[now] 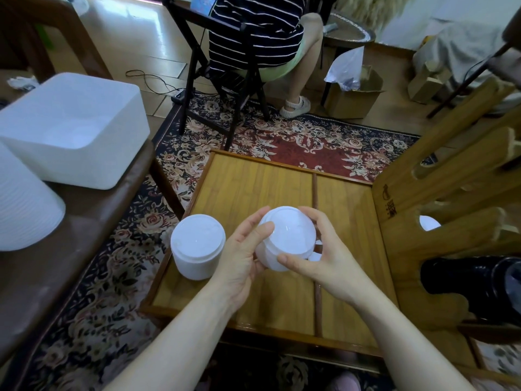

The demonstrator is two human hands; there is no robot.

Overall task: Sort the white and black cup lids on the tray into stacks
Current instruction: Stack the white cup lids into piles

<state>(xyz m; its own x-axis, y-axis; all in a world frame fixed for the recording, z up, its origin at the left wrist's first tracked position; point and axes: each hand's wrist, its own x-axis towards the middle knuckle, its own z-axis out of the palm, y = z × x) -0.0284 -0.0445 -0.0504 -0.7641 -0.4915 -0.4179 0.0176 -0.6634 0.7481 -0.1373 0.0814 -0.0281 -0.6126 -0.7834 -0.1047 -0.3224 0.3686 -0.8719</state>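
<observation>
Right now, two hands hold one stack of white cup lids up over the wooden tray. The left hand wraps around the left side of the stack, with its thumb lying across the top edge. The right hand cups the right side, with its thumb pressed on the front and its fingers curled around the back. So both hands are gripping the same stack, and it tilts a little toward the camera. A second stack of white lids stands upright on the tray, near its left rim and just beside the left hand. A little bit of white peeks out under the held stack, by the right hand, but it is too hidden to tell what it is. A thin wooden strip runs down the tray and splits it into two parts. The held stack is above the left part, close to the strip. To the right of the tray stands a wooden rack with long slots, and a stack of black lids lies on its side at its lower end. On the left, a white plastic tub sits on a brown seat. A flowery rug covers the floor under the tray. Farther back, a person in a striped top sits on a dark folding chair, beside a cardboard box.
</observation>
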